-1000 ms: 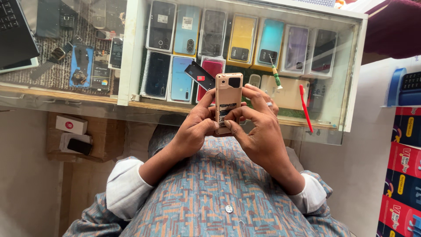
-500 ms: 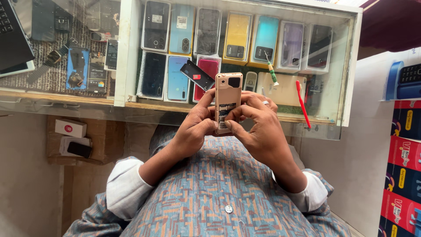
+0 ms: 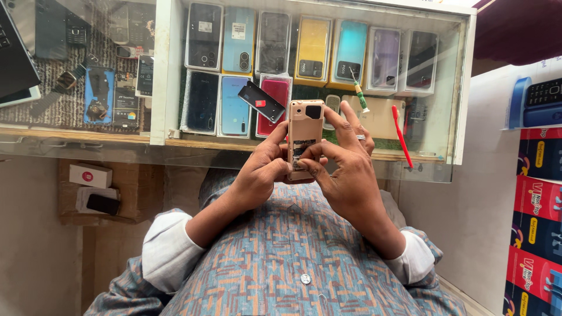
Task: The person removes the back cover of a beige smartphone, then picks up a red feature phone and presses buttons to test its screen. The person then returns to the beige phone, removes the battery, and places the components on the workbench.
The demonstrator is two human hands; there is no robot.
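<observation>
Directly beyond the left hand (image 3: 257, 175) and right hand (image 3: 345, 175), which close together around a small gold phone (image 3: 304, 137), a glass counter (image 3: 88, 146) blocks the way forward, its top crowded with a black card-like piece (image 3: 261, 101), a green-handled screwdriver (image 3: 358, 93), a red tool (image 3: 401, 136) and a tan phone back (image 3: 380, 117). Open room lies below the counter edge to the left of the left forearm, down to a low wooden shelf (image 3: 117, 216) holding small boxes. To the right of the right forearm a gap runs to a pale wall (image 3: 468, 222), with stacked red cartons (image 3: 538, 234) closing the far right edge.
</observation>
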